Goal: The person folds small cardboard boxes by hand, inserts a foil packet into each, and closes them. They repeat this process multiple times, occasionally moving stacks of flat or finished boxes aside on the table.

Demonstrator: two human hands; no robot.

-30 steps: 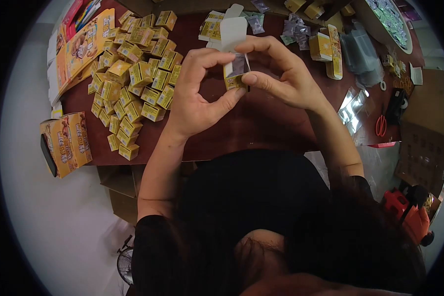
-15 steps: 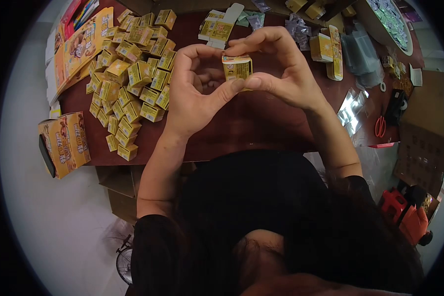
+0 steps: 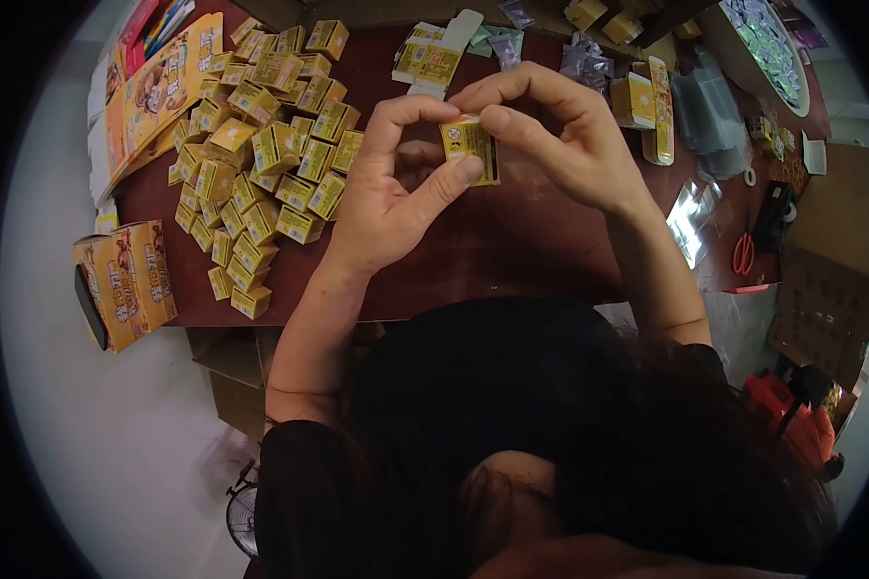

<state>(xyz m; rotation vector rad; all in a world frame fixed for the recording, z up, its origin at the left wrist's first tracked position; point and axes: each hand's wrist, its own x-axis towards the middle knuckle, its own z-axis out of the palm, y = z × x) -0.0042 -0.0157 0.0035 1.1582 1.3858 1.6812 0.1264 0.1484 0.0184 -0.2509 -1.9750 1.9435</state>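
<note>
A small yellow printed carton is held up over the dark red table between my two hands. My left hand is closed on its left side, thumb across the front face and index finger at the top edge. My right hand is closed on the top right, with its thumb on the upper edge and its fingers behind. Part of the carton's top and its back are covered by my fingers. Left of my left hand lies a heap of similar small yellow cartons. Beyond my hands lie flattened yellow cartons.
Orange printed display boxes stand at the left edge. Small foil packets lie at the back, and a tray of green packets is at back right. Clear plastic sleeves, red-handled scissors and tape lie on the right.
The carton has tilted so that its front face shows more. My right thumb has moved from the lower front up to the top edge.
</note>
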